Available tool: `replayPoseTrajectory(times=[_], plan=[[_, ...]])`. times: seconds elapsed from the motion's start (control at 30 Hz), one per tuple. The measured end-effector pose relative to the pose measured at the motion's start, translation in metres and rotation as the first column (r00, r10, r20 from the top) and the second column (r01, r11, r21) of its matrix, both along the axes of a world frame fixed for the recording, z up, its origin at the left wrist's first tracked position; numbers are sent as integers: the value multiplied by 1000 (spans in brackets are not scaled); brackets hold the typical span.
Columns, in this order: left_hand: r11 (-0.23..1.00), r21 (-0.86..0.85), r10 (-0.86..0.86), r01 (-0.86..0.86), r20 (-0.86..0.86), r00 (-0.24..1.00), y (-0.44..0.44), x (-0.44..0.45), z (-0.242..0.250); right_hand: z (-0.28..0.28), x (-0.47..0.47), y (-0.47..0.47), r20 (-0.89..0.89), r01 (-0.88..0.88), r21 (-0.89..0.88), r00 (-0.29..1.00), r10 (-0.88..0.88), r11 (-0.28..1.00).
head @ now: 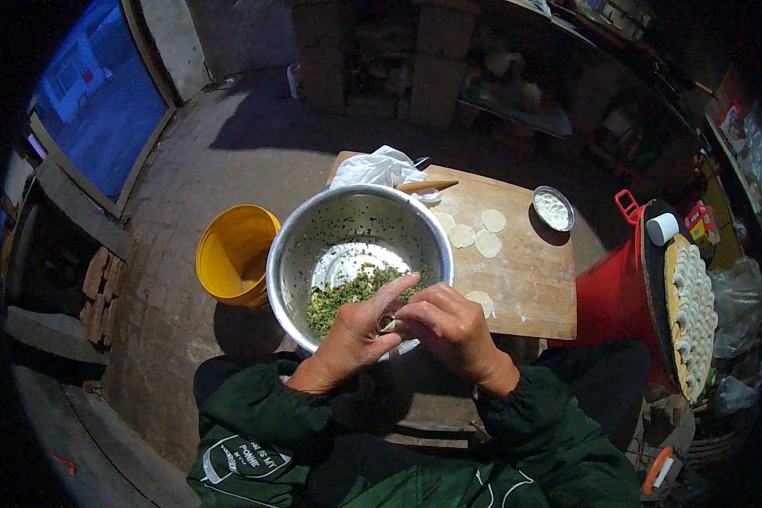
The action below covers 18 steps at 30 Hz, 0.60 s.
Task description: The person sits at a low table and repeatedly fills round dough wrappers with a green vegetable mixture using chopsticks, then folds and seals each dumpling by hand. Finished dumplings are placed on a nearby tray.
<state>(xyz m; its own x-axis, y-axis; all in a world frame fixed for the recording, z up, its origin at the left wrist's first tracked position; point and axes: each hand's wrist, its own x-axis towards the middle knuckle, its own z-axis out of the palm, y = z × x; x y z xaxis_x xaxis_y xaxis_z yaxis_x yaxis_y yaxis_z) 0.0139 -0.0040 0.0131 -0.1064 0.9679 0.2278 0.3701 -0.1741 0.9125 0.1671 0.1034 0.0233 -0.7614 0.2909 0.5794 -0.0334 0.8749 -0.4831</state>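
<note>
Both hands meet over the near rim of a large metal bowl (278, 254). A dough wrapper (387, 325) with green filling, mostly hidden by the fingers, is held between them. My left hand (352, 324) cups it from the left, thumb underneath and index finger extended. From the right, the bent fingers of my right hand (451, 320) pinch its edge. Chopped green filling (333, 308) lies in the near part of the bowl, with bits stuck to the inner wall. Several round dough wrappers (487, 244) lie flat on the wooden board (533, 286) at the right.
A rolling pin (428, 186) and white cloth (374, 166) lie at the board's far edge, a bowl of flour (552, 209) at its far right corner. Left stands a yellow bucket (213, 254). Rows of dumplings (692, 311) sit beside a white cup (663, 228) above a red container (603, 286).
</note>
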Motion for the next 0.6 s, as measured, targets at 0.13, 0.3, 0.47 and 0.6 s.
replayPoseTrajectory(times=[0.13, 0.3, 0.47, 0.6], plan=[[1000, -3, 8, -8, 16, 1000, 0, -2, 0, -3, -3, -1, -26, 23, -29, 999, -24, 999], [982, -182, -6, 42, 193, 981, 2, 0, 2, -1, 2, -4, -122, 38, -242, 990, -69, 970], [999, -46, -21, 29, 163, 986, 0, 2, 0, 4, 8, -3, -111, 77, -251, 988, -108, 965], [997, -61, -29, 37, 128, 991, -1, 1, -1, 7, 9, 0, -113, 80, -149, 989, -98, 986]])
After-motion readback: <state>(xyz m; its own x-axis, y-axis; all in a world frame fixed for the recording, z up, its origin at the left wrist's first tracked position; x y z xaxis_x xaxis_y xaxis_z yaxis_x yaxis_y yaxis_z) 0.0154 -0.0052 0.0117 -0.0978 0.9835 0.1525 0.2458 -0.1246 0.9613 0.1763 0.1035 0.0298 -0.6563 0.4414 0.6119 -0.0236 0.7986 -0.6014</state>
